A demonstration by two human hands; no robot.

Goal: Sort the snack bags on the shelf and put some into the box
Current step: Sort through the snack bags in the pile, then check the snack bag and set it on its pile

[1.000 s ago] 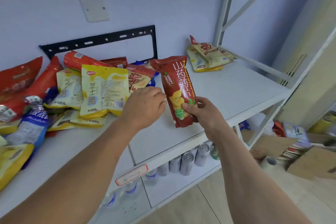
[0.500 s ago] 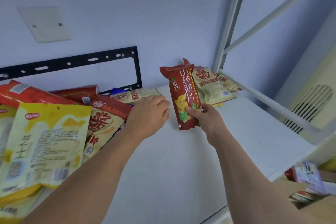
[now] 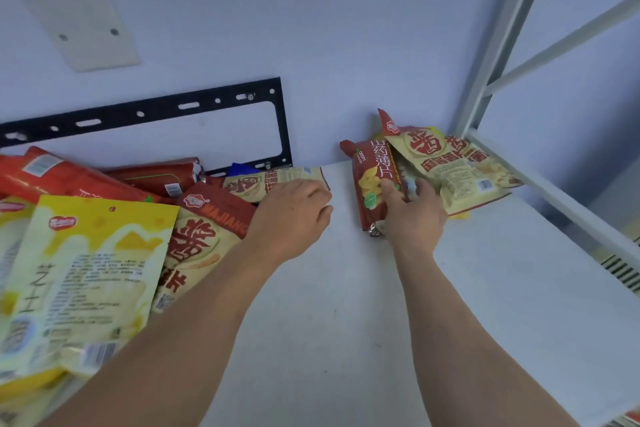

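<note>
- While our right hand (image 3: 412, 215) grips the dark red bag (image 3: 372, 184), we lay it flat beside the beige bags (image 3: 450, 166).
- Our left hand (image 3: 291, 215), loosely curled, holds nothing.

White shelf board (image 3: 346, 322) with a pale metal upright (image 3: 498, 45) at its back right corner and a rail (image 3: 554, 180) along its right side. At left, a heap of snack bags rests on the board: a large yellow bag (image 3: 79, 274) in front, a tan-and-red bag (image 3: 197, 246) beside it, and red bags (image 3: 69, 177) behind, against the wall. At the back right corner lies a small stack of tan bags (image 3: 453, 166), with a narrow dark-red bag (image 3: 370, 184) just beside it on its left, its lower end on the board.
</note>
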